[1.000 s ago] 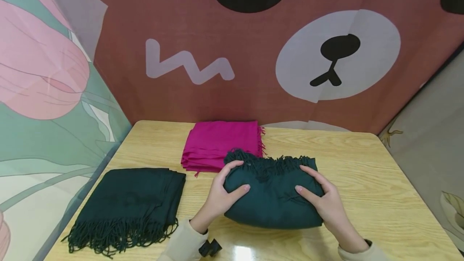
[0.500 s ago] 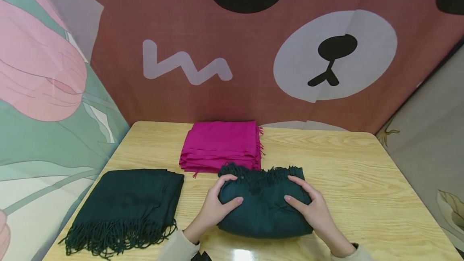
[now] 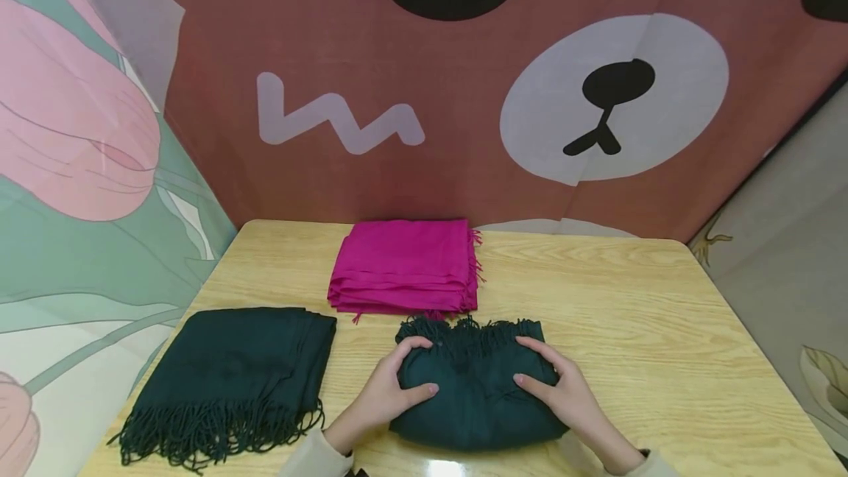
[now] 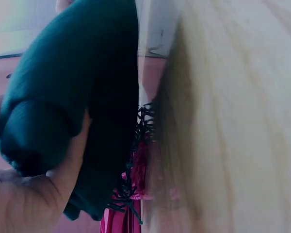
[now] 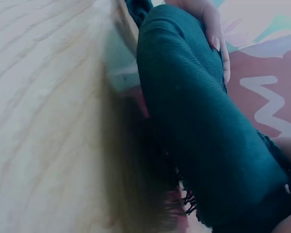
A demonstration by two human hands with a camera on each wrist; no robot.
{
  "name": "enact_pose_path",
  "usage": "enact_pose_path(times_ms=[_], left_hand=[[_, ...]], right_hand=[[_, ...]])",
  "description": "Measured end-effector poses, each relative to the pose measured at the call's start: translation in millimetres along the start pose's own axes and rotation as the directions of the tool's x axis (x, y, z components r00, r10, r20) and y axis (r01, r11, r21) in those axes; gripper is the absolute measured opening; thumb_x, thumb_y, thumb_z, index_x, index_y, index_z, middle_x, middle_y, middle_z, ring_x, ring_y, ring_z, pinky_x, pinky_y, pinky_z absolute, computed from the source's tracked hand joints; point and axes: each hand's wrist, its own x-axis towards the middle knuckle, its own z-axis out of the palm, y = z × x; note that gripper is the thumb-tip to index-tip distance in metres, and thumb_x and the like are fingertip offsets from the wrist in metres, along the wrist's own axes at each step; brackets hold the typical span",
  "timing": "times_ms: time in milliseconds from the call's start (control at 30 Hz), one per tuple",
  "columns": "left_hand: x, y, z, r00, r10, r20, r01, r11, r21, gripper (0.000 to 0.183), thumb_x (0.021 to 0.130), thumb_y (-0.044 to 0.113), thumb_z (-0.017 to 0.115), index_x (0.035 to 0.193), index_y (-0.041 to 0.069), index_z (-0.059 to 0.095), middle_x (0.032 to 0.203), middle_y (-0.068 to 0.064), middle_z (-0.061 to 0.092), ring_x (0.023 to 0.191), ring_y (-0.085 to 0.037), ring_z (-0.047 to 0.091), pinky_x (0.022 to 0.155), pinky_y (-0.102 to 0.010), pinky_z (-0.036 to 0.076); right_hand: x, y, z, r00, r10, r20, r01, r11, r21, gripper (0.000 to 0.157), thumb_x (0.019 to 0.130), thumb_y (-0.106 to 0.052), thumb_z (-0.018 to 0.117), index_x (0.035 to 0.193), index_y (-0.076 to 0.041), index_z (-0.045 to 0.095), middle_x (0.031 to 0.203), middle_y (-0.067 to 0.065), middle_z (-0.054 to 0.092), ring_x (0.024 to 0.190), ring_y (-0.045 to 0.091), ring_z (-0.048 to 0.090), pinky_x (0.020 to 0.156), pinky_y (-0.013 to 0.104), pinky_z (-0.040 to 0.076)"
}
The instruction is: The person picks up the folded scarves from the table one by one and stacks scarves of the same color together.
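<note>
A folded dark green scarf (image 3: 473, 389) with a fringe along its far edge lies near the table's front edge. My left hand (image 3: 391, 381) grips its left end, thumb on top and fingers curled round the far corner. My right hand (image 3: 563, 389) grips the right end the same way. In the left wrist view the green scarf (image 4: 72, 97) bulges over my thumb (image 4: 53, 184). The right wrist view shows the scarf (image 5: 203, 126) just above the wood, with my left hand's fingers (image 5: 213, 34) at its far end.
A folded magenta scarf (image 3: 404, 263) lies just behind the held bundle. A second dark green fringed scarf (image 3: 232, 374) lies flat at the left. The wooden table (image 3: 662, 330) is bare at the right. Printed cloth hangs behind and to the sides.
Both hands have drawn the green bundle toward me and a little left, off the magenta scarf's front edge. The bundle has been squeezed narrower.
</note>
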Motion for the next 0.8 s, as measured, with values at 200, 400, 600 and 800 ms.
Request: enact_pose_path(times_ms=[200,400,600,800], left_hand=[[-4.7,-4.4,-3.0,0.995,-0.028,0.095,0.032,0.999,-0.036,0.049,0.082,0.017,0.067,0.126,0.014,0.045,0.122,-0.007,0.050,0.106,-0.020,0.052,0.088,-0.031,0.042],[-6.4,-7.3,-9.2,0.986,-0.047,0.160,0.055,0.998,-0.044,0.045,0.088,0.016,0.061,0.128,0.011,0.043,0.119,-0.010,0.052,0.101,-0.016,0.055,0.084,-0.028,0.044],[-11.2,-4.1,-22.4,0.970,-0.116,0.214,0.137,0.987,-0.087,0.045,0.091,0.013,0.055,0.133,0.005,0.038,0.105,-0.014,0.057,0.080,-0.013,0.061,0.066,-0.027,0.050],[-15.1,-4.3,-37.8,0.962,-0.160,0.221,0.182,0.980,-0.083,0.047,0.092,0.013,0.053,0.135,0.004,0.037,0.088,-0.011,0.056,0.058,-0.016,0.057,0.051,-0.038,0.051]], right_hand=[[-2,5,-1.1,0.996,0.082,0.040,-0.081,0.997,-0.015,0.053,0.080,-0.015,0.069,0.129,-0.013,0.051,0.138,0.014,0.040,0.127,0.036,0.032,0.094,0.058,0.030],[-4,10,-5.1,0.990,0.112,0.081,-0.116,0.992,0.050,0.054,0.081,-0.011,0.067,0.132,-0.008,0.047,0.136,0.020,0.039,0.113,0.032,0.049,0.084,0.039,0.045],[-8,14,-12.6,0.984,0.134,0.114,-0.146,0.984,0.104,0.056,0.083,-0.011,0.066,0.133,0.000,0.043,0.140,0.029,0.028,0.095,0.029,0.060,0.073,0.031,0.050],[-10,15,-18.7,0.983,0.181,0.023,-0.181,0.983,-0.006,0.050,0.081,-0.011,0.067,0.127,-0.001,0.050,0.133,0.026,0.039,0.078,0.022,0.063,0.065,0.028,0.048]])
